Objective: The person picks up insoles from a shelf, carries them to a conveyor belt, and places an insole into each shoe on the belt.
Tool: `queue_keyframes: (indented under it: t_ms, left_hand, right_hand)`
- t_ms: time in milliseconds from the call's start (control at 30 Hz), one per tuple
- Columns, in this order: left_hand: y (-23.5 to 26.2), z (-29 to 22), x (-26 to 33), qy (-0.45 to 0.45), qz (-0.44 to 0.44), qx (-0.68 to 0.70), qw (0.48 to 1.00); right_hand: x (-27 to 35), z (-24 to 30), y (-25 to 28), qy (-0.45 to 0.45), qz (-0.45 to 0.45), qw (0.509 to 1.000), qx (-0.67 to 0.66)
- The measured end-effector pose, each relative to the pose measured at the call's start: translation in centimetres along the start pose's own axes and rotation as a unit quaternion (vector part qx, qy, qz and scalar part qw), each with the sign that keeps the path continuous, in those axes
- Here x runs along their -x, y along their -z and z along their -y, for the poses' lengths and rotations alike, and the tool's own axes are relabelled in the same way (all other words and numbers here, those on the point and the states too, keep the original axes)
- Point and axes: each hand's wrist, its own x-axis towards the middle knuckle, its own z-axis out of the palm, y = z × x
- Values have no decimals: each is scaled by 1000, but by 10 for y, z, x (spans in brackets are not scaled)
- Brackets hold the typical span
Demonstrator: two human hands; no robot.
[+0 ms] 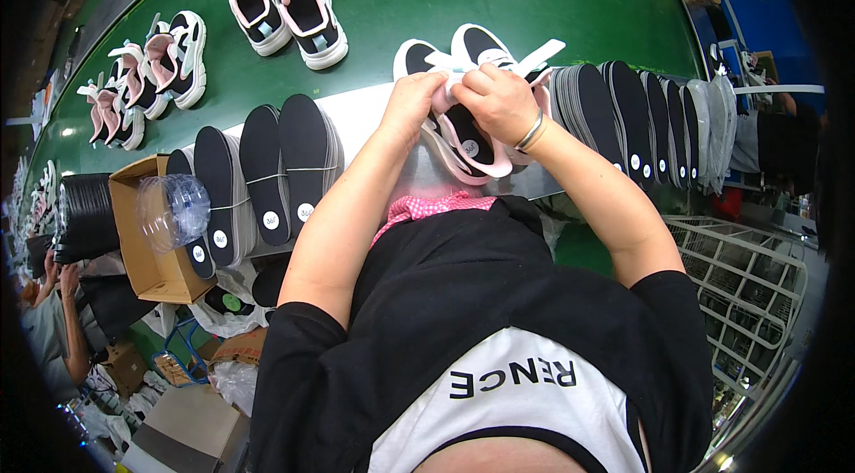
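A pink, black and white sneaker (460, 172) stands at the near edge of the green work surface, its heel toward me and a black insole (469, 145) showing inside. My left hand (415, 104) pinches the sneaker's upper near the tongue, from the left. From the right, my right hand (499, 102) has its fingers closed on the same opening, close to the left fingertips. Exactly which edge or strap each one grips is hidden by the fingers. Just right of it, partly behind my right hand, is a matching sneaker (481, 44) with a loose white strap (540, 56).
Stacks of black insoles (299, 152) line the near edge at left, with more insole stacks (588, 112) at right. More sneakers (307, 14) sit farther left. An open cardboard box (147, 241) holds clear plastic. A wire rack (744, 295) stands at right; another person's hands (67, 277) show far left.
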Motion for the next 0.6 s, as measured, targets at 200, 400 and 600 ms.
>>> queue_keyframes:
  t_ms: [200, 400, 600]
  left_hand:
    - [11, 0, -12, -57, -18, -56, 997]
    - [4, -25, 41, -434, -145, -407, 791]
    - [-9, -18, 93, -288, 103, -323, 896]
  right_hand:
    - [4, -2, 32, -305, 140, 669, -663]
    - [34, 14, 47, -427, -1, 723, -543]
    - [37, 49, 60, -394, -21, 685, -613]
